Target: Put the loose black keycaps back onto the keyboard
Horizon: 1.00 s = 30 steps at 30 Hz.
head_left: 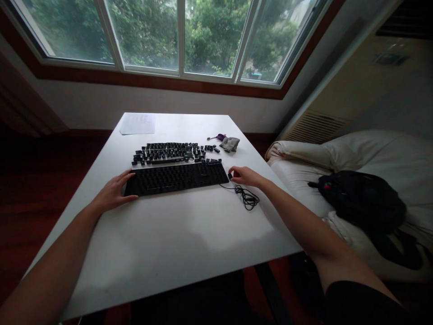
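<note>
A black keyboard [176, 178] with its keycaps off lies flat on the white table. My left hand [117, 189] grips its left end, thumb at the near edge and fingers at the far edge. Just off the right end, my right hand [244, 175] pinches a small black keycap [230, 176] between thumb and fingers, low over the table. Behind the keyboard, loose black keycaps [165, 153] stand in rough rows. The keyboard's black cable [248, 197] lies coiled below my right hand.
A grey cloth [230, 144] and a purple-and-dark brush-like item [220, 136] lie at the back right of the white table [162, 253]. Sheets of paper [138, 123] rest at the far left corner. On the right, a black backpack [363, 201] sits on a pale-covered sofa or bed [297, 180].
</note>
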{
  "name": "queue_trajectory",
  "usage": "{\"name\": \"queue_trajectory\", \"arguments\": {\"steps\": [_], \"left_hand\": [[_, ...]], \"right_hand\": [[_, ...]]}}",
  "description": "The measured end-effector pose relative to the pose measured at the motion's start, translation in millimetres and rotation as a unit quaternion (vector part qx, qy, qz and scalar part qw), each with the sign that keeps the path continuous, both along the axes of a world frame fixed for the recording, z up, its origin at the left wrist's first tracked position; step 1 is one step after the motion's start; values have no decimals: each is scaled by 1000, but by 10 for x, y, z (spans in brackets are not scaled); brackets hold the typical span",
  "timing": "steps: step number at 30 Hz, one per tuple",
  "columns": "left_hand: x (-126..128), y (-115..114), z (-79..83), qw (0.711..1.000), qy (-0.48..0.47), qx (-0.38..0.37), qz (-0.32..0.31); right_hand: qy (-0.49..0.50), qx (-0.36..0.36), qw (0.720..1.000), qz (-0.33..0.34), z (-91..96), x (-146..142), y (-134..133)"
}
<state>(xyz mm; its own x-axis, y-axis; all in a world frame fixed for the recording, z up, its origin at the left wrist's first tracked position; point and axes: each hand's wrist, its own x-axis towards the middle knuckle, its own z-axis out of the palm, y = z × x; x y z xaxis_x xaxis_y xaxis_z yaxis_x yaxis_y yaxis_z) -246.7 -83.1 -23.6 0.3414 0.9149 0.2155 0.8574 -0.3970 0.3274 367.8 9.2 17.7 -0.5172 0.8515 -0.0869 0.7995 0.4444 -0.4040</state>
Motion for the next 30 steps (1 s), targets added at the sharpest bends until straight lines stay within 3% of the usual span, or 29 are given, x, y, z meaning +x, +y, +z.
{"name": "queue_trajectory", "arguments": {"steps": [6, 15, 30], "left_hand": [[-12, 19, -10, 1000, 0, 3, -1], [-1, 5, 3, 1000, 0, 5, 1], [-31, 26, -36, 1000, 1, 7, 2]], "right_hand": [[-9, 11, 1000, 4, 31, 12, 10], [157, -12, 987, 33, 117, -94, -63], [121, 21, 992, 35, 53, -160, -65]]}}
